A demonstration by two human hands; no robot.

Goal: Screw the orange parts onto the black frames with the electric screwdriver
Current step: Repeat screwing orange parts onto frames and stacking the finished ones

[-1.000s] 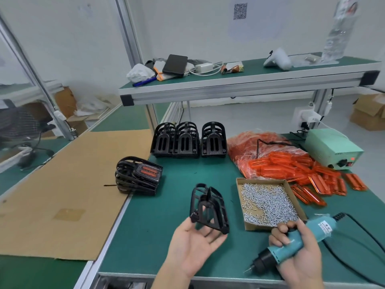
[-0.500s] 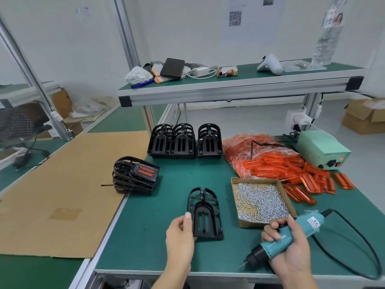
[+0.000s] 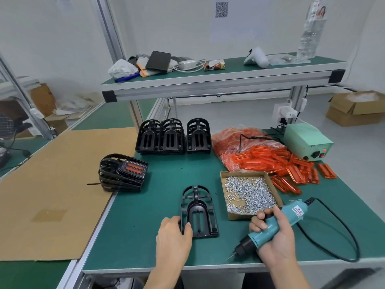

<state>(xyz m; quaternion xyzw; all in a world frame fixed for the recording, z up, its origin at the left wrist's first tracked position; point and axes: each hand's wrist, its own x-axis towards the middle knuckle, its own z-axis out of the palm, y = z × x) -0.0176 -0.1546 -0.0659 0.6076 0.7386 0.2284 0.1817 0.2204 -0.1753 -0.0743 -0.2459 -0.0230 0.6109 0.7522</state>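
A single black frame (image 3: pixel 198 213) lay flat on the green bench (image 3: pixel 145 236), directly in front of the person, recess facing up. That orientation appeared chosen so an orange part could be dropped into it from above. The left hand (image 3: pixel 174 236) rested against the frame's near left edge, fingers curled over the rim, evidently to steady it against sliding. No orange part sat in this frame yet.

The right hand (image 3: pixel 273 234) was wrapped firmly around the teal electric screwdriver (image 3: pixel 270 228), bit pointing down and left, clear of the bench near its front edge. Holding the tool low and angled kept it ready without blocking the frame. Its black cable (image 3: pixel 341 228) looped away to the right.

Supplies were arranged within reach on the tool side. The cardboard tray of screws (image 3: pixel 248 193) sat just right of the frame, and the loose orange parts (image 3: pixel 291 167) spilled from their bag behind it. Empty frames (image 3: pixel 173 136) stood upright in a row at the back. A stack of finished frames (image 3: pixel 123 173), the top one showing an orange insert, lay to the left at the edge of the cardboard sheet (image 3: pixel 52 184), keeping completed work apart from stock.

The likely next step was fetching an orange part, which would require freeing one hand.
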